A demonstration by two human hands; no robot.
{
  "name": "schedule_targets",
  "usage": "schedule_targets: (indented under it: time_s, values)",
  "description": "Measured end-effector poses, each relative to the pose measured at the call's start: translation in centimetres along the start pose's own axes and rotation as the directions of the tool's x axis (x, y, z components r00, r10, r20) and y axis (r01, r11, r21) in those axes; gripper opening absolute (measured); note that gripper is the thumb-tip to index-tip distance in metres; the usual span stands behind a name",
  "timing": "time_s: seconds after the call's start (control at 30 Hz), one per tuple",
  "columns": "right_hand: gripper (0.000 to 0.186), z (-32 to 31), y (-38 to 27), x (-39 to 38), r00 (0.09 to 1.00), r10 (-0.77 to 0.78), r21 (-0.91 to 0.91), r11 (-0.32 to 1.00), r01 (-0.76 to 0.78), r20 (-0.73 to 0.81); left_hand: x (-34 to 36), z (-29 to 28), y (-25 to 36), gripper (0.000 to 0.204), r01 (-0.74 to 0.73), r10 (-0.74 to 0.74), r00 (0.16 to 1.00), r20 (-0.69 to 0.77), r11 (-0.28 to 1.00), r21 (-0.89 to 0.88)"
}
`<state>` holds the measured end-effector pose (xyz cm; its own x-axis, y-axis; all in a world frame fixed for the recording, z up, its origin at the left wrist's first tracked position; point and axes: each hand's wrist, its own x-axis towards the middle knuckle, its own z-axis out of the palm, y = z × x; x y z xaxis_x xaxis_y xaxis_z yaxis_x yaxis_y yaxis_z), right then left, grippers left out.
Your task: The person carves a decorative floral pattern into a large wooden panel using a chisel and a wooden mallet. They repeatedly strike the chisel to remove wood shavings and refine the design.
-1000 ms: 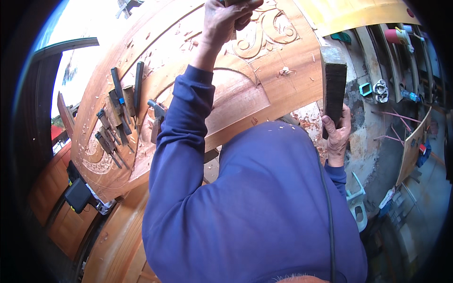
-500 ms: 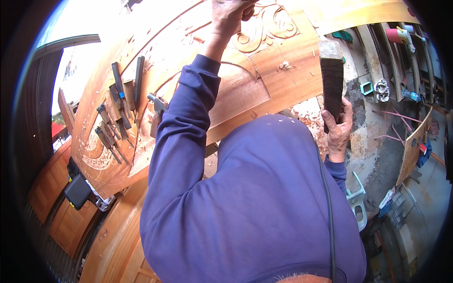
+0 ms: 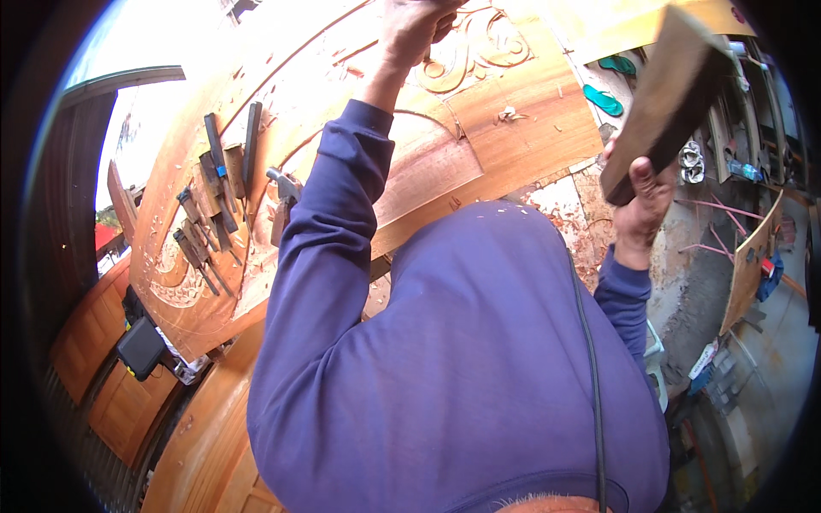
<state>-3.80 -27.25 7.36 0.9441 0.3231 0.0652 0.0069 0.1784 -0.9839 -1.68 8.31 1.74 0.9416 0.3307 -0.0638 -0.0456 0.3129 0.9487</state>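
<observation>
My right hand [image 3: 640, 201] grips a dark, thick wooden block [image 3: 663, 94], raised and tilted toward the upper right. High at the top, my left hand [image 3: 410, 26] is closed over the carved wooden panel [image 3: 522, 128], beside raised scrollwork [image 3: 470, 56]; what it holds is cut off by the frame edge. Wood shavings lie scattered on the panel. On its left part lie several carving chisels [image 3: 214, 184], some with dark handles, some with wooden ones. A hammer [image 3: 282, 184] lies right of them, partly behind my left forearm.
Panelled wooden pieces [image 3: 94, 333] stand at left beside a black case [image 3: 139, 349]. At right are green slippers [image 3: 603, 100], long boards and bars, pink sticks [image 3: 718, 214], a plywood board [image 3: 748, 265] and a pale plastic stool [image 3: 654, 346]. A yellow board [image 3: 629, 26] lies at top right.
My right hand has lifted the block and swung it rightward, tilting it from upright to diagonal. My left hand moved slightly up and right in the last second.
</observation>
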Motion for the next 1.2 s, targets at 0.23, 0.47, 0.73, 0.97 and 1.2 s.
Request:
schedule_targets:
  time_s: [0.23,0.47,0.73,0.97,1.2]
  values:
    - [0.059,2.7,-8.0,11.0,0.553,-0.760,-0.779,0.099,0.619,0.343,0.8,-0.6,-1.1,0.014,0.031,-0.028,0.999,0.044,0.998,-0.057]
    - [0.081,8.7,-4.1,10.9,0.740,-0.166,-0.716,0.184,0.673,0.652,-0.3,-2.2,-1.4,0.017,-0.136,0.117,0.986,0.116,0.976,0.172]
    - [0.078,8.1,-2.1,9.9,0.783,-0.337,-0.657,0.427,0.622,0.522,1.3,-1.5,0.7,0.022,-0.088,0.011,0.903,0.429,0.983,0.161]
    - [0.073,5.9,-0.7,8.4,0.942,-0.210,-0.537,0.779,0.323,0.263,3.7,-2.3,-4.2,0.027,0.315,-0.310,0.918,0.249,0.949,0.021]
    - [0.045,5.2,-4.0,9.9,0.901,-0.361,-0.527,0.731,0.433,0.240,3.1,-6.0,-7.9,0.051,0.259,-0.259,0.953,0.157,0.966,0.022]
